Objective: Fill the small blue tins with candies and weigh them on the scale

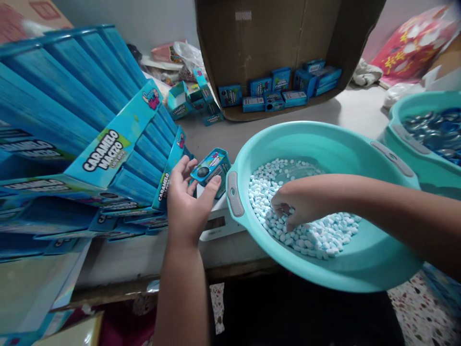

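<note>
Teal-and-white oval candies (309, 235) cover much of the floor of a turquoise tub (363, 262). My right hand (302, 202) reaches down into them, fingers curled, with some fingertips hidden among the pieces. On the left, my left hand (190, 197) has its thumb and fingers around a small blue candy box (212, 168) printed "Caramelo Macizo". That box sits over a white scale (219, 233), close to the tub's grey-handled rim. What lies inside the box is not visible.
Stacked blue display boxes (118, 149) rise at the left. Several filled-looking small boxes (261, 87) stand in a cardboard carton (273, 43) at the back. Another turquoise tub (399, 129) holds blue wrapped pieces at the right. The table's front edge (122, 290) is near me.
</note>
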Demonstrator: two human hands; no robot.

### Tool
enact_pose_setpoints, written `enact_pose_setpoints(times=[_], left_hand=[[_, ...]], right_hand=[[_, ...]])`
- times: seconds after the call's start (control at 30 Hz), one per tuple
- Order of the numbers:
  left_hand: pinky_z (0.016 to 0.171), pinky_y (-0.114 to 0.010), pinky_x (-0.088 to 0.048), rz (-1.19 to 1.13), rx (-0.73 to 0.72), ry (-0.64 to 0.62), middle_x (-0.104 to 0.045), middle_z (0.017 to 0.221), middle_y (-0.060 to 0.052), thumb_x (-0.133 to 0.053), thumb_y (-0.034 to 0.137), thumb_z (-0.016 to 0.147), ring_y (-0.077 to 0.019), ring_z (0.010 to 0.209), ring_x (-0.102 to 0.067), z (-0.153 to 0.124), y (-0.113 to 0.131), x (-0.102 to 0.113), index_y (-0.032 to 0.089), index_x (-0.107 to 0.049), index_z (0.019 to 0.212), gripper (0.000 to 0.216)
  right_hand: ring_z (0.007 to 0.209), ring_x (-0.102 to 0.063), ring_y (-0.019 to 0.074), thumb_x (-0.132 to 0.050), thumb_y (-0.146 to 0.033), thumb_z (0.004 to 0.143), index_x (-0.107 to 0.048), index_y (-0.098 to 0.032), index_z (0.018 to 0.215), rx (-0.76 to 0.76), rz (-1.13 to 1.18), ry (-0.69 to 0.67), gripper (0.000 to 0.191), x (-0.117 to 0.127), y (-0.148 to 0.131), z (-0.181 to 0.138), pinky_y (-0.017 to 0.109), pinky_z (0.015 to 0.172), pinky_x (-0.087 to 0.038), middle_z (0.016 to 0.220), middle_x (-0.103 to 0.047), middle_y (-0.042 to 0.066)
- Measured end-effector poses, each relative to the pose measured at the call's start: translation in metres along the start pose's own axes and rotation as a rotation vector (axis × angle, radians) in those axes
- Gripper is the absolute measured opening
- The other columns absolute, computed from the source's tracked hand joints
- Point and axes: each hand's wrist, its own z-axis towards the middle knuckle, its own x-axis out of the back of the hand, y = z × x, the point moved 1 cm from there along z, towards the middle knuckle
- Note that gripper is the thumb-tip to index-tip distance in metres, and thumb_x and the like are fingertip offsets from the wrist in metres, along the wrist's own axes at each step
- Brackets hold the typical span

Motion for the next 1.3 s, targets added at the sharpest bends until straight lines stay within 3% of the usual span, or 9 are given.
enact_pose_setpoints(times=[0.2, 0.57, 0.73, 0.83, 0.9, 1.0, 1.07, 1.17, 1.3], left_hand=[[0.115, -0.042, -0.043, -0.091, -0.066, 0.031, -0.054, 0.143, -0.016, -0.073, 0.043, 0.086, -0.0287, 0.137, -0.051, 0.000, 0.003, 0.003, 0.019, -0.050, 0.139, 0.063], [0.109, -0.045, -0.049, -0.131, -0.041, 0.084, -0.061, 0.134, -0.017, -0.072, 0.059, 0.083, -0.0302, 0.130, -0.056, 0.002, 0.005, 0.003, 0.016, -0.055, 0.133, 0.068], [0.109, -0.046, -0.049, -0.121, -0.004, 0.032, -0.059, 0.137, -0.017, -0.076, 0.053, 0.081, -0.0301, 0.128, -0.059, 0.003, -0.001, 0.002, 0.018, -0.051, 0.138, 0.071], [0.099, -0.048, -0.055, 0.044, 0.016, -0.049, -0.066, 0.126, -0.012, -0.082, 0.040, 0.077, -0.0290, 0.110, -0.068, 0.000, -0.006, -0.001, 0.022, -0.055, 0.137, 0.068], [0.097, -0.048, -0.056, 0.212, -0.146, 0.027, -0.069, 0.119, -0.010, -0.080, 0.033, 0.078, -0.0293, 0.105, -0.068, -0.001, -0.004, -0.001, 0.023, -0.062, 0.132, 0.058], [0.105, -0.049, -0.047, 0.438, -0.594, 0.179, -0.066, 0.124, -0.012, -0.077, 0.023, 0.079, -0.0318, 0.114, -0.062, -0.002, 0.005, 0.002, 0.022, -0.063, 0.135, 0.059], [0.105, -0.049, -0.043, 0.569, -0.807, 0.092, -0.065, 0.126, -0.012, -0.074, 0.019, 0.080, -0.0327, 0.116, -0.059, 0.001, 0.011, 0.003, 0.024, -0.060, 0.140, 0.061], [0.101, -0.048, -0.041, 0.668, -0.905, -0.058, -0.066, 0.127, -0.010, -0.069, 0.018, 0.086, -0.0319, 0.115, -0.057, 0.005, 0.018, 0.004, 0.028, -0.058, 0.142, 0.058], [0.096, -0.046, -0.039, 0.719, -1.007, -0.019, -0.070, 0.122, -0.005, -0.068, 0.017, 0.089, -0.0287, 0.110, -0.057, 0.008, 0.024, 0.004, 0.035, -0.061, 0.139, 0.053]], right_hand=[[0.074, -0.056, 0.0194, -0.077, -0.046, 0.074, -0.066, -0.027, 0.099, -0.006, 0.008, -0.015, 0.033, 0.001, 0.000, 0.000, 0.032, 0.059, -0.034, 0.097, -0.068, 0.002], [0.072, -0.057, 0.0191, -0.076, -0.051, 0.076, -0.065, -0.029, 0.095, -0.002, -0.030, -0.022, 0.031, 0.000, 0.001, 0.002, 0.032, 0.055, -0.038, 0.093, -0.068, -0.002], [0.071, -0.058, 0.0194, -0.076, -0.052, 0.076, -0.066, -0.029, 0.094, 0.006, -0.036, -0.022, 0.032, -0.002, 0.003, 0.004, 0.033, 0.055, -0.040, 0.092, -0.068, -0.002], [0.071, -0.058, 0.0192, -0.076, -0.052, 0.075, -0.067, -0.029, 0.095, -0.013, -0.035, -0.026, 0.032, 0.001, 0.000, 0.003, 0.033, 0.054, -0.040, 0.093, -0.068, -0.002], [0.073, -0.058, 0.0187, -0.077, -0.049, 0.075, -0.067, -0.028, 0.097, -0.028, -0.039, -0.025, 0.032, 0.003, -0.003, 0.001, 0.032, 0.055, -0.040, 0.095, -0.069, -0.002], [0.074, -0.057, 0.0176, -0.079, -0.046, 0.075, -0.068, -0.027, 0.100, -0.036, -0.044, -0.022, 0.034, 0.005, -0.006, -0.001, 0.031, 0.057, -0.039, 0.098, -0.069, -0.002], [0.073, -0.056, 0.0170, -0.079, -0.045, 0.075, -0.068, -0.026, 0.101, -0.034, -0.054, -0.019, 0.034, 0.006, -0.007, -0.001, 0.031, 0.056, -0.038, 0.097, -0.069, -0.001], [0.070, -0.055, 0.0163, -0.079, -0.044, 0.075, -0.069, -0.025, 0.099, -0.027, -0.066, -0.029, 0.033, 0.005, -0.007, 0.000, 0.030, 0.056, -0.036, 0.092, -0.068, -0.001], [0.068, -0.053, 0.0151, -0.080, -0.045, 0.073, -0.068, -0.025, 0.100, -0.002, -0.066, -0.022, 0.035, 0.002, -0.005, 0.002, 0.030, 0.057, -0.035, 0.093, -0.067, -0.001]])
